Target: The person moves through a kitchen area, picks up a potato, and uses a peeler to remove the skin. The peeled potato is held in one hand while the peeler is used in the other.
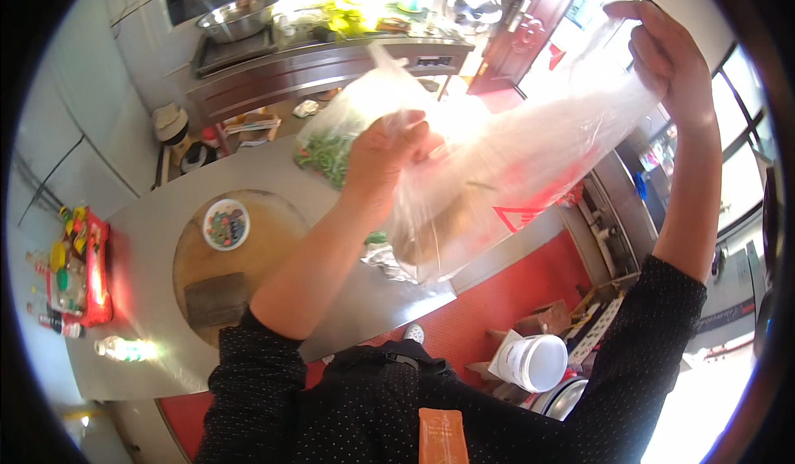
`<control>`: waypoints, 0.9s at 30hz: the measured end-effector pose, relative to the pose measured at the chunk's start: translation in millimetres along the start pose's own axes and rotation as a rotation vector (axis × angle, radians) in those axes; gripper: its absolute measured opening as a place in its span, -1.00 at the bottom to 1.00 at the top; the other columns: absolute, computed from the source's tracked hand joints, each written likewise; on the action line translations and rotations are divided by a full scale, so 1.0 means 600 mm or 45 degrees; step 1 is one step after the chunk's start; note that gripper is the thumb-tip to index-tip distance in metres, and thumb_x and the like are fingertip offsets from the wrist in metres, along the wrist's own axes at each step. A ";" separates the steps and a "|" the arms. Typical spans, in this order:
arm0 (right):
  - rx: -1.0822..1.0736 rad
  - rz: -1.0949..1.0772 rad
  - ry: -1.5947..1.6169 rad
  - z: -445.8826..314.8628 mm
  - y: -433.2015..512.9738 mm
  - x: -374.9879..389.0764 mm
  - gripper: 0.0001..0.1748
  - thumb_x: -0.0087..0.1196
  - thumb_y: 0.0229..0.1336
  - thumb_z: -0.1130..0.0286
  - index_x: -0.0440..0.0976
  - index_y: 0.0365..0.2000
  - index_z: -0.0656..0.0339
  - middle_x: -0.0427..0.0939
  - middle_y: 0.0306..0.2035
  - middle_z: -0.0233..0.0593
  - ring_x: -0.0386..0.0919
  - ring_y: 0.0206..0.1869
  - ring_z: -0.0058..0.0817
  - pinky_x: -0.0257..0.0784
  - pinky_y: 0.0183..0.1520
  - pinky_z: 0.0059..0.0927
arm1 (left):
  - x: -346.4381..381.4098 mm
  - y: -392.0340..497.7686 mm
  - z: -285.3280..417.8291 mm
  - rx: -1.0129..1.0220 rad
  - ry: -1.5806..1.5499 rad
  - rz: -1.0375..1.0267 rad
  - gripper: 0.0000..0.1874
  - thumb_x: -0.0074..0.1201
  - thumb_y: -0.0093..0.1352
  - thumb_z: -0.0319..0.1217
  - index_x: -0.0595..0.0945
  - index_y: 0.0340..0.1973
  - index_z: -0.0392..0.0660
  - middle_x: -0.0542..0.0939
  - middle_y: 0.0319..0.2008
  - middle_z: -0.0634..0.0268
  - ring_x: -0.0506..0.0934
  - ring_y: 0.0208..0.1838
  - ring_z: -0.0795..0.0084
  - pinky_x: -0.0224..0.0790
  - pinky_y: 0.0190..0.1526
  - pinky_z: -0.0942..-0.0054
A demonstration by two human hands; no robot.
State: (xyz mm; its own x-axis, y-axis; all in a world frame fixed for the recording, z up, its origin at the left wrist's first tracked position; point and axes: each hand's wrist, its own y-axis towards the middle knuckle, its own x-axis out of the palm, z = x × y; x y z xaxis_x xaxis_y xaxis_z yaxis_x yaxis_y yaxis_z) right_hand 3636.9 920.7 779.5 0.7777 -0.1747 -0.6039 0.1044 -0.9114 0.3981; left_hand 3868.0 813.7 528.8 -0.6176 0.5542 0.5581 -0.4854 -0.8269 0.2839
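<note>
A translucent plastic bag (497, 160) with red print is stretched between my two hands. Raised high at the right, my right hand (667, 54) pinches one end of it. My left hand (391, 160) grips the bag nearer its middle, above the steel table. Something brownish sits in the bag's lower part, too blurred to name. Behind my left hand, another clear bag (326, 153) with green leaves and red bits rests on the table. On a round wooden chopping board (279, 222) stand a white bowl (226, 224) of colourful pieces and a cleaver (217, 299) with a dark, broad blade.
The steel table (348, 315) carries a red basket (99, 271) of bottles and jars and a clear bottle (127, 348) on its side. A stove counter (323, 66) with a metal basin (239, 17) lies beyond. A white bucket (534, 361) stands on the red floor at the right.
</note>
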 end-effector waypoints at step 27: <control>0.029 0.674 1.058 0.336 -0.727 -0.056 0.24 0.31 -0.19 0.46 -0.36 0.35 0.10 0.23 0.05 0.58 0.59 -0.53 -0.22 0.56 -0.41 -0.39 | 0.281 -0.025 -0.364 -0.200 0.667 -1.862 -0.71 0.15 0.17 -0.18 0.69 -0.17 0.24 0.33 -0.65 0.46 0.39 -0.59 0.41 0.17 -0.54 0.44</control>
State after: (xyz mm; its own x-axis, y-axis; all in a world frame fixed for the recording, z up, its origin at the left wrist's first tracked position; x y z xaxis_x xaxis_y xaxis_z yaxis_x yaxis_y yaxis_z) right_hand 3440.4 1248.7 486.7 0.9096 -0.2529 0.3296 -0.3884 -0.7995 0.4582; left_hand 3636.2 940.6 448.4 0.3086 0.8362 -0.4533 -0.8716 0.4395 0.2173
